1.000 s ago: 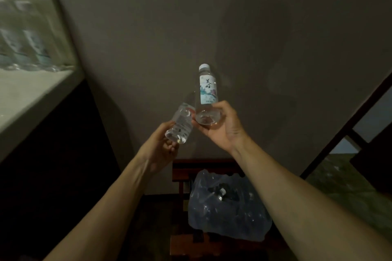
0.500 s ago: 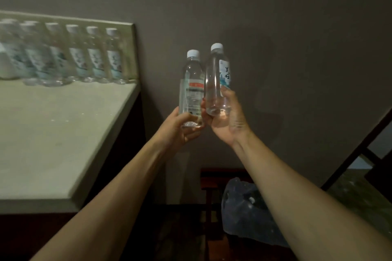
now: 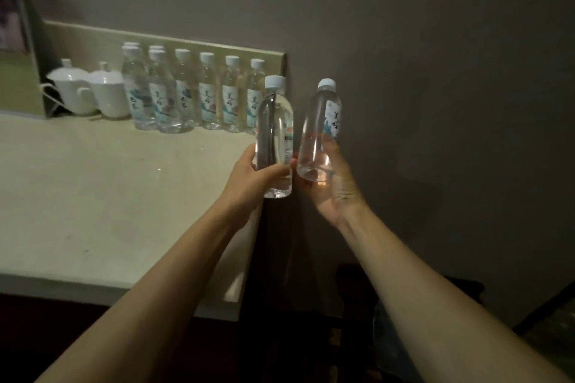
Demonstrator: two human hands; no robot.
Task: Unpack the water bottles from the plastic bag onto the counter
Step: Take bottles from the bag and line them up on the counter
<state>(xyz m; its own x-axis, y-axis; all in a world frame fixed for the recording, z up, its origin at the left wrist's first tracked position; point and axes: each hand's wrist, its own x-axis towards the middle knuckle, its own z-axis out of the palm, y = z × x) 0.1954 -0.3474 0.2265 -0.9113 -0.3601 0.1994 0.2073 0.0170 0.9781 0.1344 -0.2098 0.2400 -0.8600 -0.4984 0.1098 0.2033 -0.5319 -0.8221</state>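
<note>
Carried left toward counter (image 3: 93,196): two bottles, one gripped in left hand (image 3: 249,179), one in right hand (image 3: 334,186); eight lined up behind.

light: dim | wall: plain grey-brown painted wall (image 3: 435,56) | furniture: dark cabinet base (image 3: 273,258) | floor: dark, indistinct
</note>
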